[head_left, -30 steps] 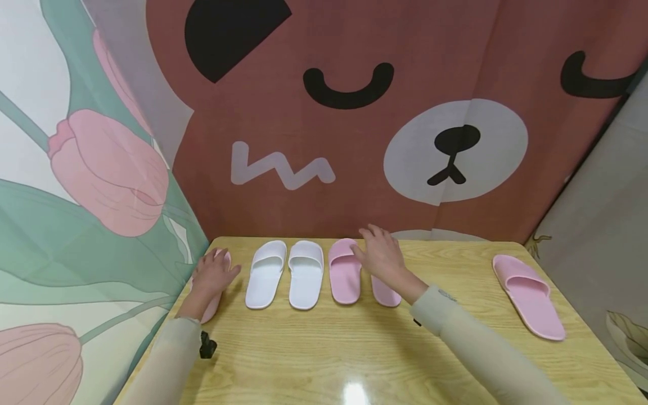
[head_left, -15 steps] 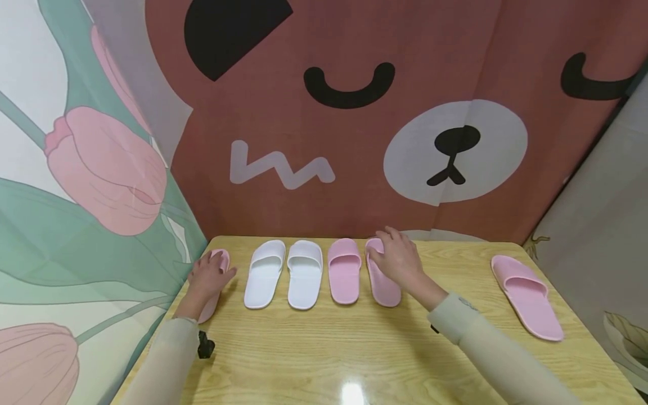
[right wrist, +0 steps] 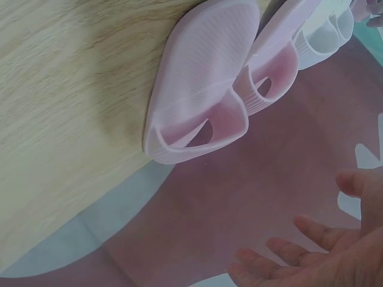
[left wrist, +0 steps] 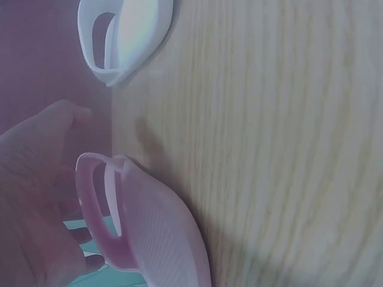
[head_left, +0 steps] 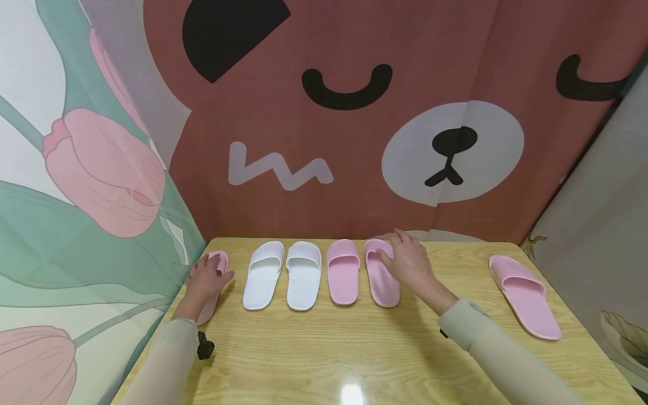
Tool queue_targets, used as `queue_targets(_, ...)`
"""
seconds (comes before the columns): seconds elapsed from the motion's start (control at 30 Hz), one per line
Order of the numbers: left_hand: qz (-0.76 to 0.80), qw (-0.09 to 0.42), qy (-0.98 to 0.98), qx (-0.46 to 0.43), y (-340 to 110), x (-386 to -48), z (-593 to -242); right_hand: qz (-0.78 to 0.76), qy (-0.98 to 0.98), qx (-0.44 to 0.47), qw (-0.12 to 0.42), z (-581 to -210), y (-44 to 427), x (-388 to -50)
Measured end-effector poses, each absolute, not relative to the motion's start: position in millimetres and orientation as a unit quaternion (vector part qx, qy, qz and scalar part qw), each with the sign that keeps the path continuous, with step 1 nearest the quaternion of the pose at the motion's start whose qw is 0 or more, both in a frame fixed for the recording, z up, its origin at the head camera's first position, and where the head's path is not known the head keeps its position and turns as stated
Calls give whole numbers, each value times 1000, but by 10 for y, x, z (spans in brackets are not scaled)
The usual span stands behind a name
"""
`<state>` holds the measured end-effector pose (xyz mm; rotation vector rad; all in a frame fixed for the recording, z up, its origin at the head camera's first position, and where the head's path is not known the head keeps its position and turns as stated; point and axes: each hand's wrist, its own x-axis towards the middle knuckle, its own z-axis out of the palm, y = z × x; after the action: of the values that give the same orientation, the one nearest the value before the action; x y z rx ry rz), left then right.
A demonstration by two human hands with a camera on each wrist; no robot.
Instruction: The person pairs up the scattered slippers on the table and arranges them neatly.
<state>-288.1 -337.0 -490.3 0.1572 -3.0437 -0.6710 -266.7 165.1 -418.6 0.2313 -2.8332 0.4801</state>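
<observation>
My left hand point(head_left: 206, 278) hovers over a pink slipper point(head_left: 208, 313) at the table's left edge. In the left wrist view its fingers are loosely spread above the strap of that slipper point(left wrist: 161, 230), holding nothing. The right hand point(head_left: 411, 262), fingers relaxed and apart, is just right of and above a pink slipper point(head_left: 383, 287), partly covering its strap. The right wrist view shows a gap between those fingers point(right wrist: 317, 230) and the slipper point(right wrist: 203, 66). Left of it lies another pink slipper point(head_left: 343, 281), then two white slippers point(head_left: 304, 284) side by side.
A lone pink slipper point(head_left: 529, 304) lies angled near the right edge of the wooden table point(head_left: 283, 354). Behind stands a cloth backdrop with a bear face point(head_left: 354, 197). Flowered cloth point(head_left: 106, 169) borders the left side, and grey cloth point(head_left: 602, 236) the right.
My right hand has moved right, from between the two middle pink slippers to the right one's right side, uncovering more of it. The left hand has barely moved.
</observation>
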Motion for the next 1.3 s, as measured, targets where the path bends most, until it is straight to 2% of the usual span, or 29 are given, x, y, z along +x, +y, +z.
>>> queue_targets(1.0,-229,6,-971,71,-3481,-2895,-5037,162,-974,59,146,-4251,2018,-2529)
queue_targets(1.3,-228,3,-970,83,-3466,-2871,-5013,161,-977,42,135,-4256,2150,-2488)
